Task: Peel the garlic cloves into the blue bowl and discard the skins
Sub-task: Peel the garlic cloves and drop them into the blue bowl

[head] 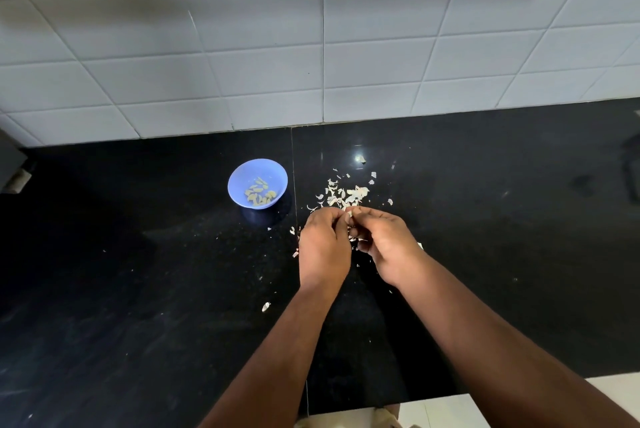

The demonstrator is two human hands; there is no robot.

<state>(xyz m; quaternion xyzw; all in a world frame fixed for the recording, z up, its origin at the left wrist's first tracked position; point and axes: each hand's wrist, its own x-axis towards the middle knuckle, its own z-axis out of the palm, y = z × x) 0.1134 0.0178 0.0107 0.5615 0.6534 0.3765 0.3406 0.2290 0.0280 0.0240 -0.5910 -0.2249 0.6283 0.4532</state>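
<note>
Two bare forearms reach from the near edge over the glossy black stone counter (138, 289). Left hand (323, 244) and right hand (386, 244) meet fingertip to fingertip, both curled and pinching a small pale garlic clove (349, 213) between them. Just beyond lies a scattered heap of whitish papery garlic skins (346, 193). To the left, apart from the hands, stands the small round blue plastic bowl (239, 178) holding yellowish peeled cloves (259, 194). Grey tiled wall (311, 46) rises behind.
</note>
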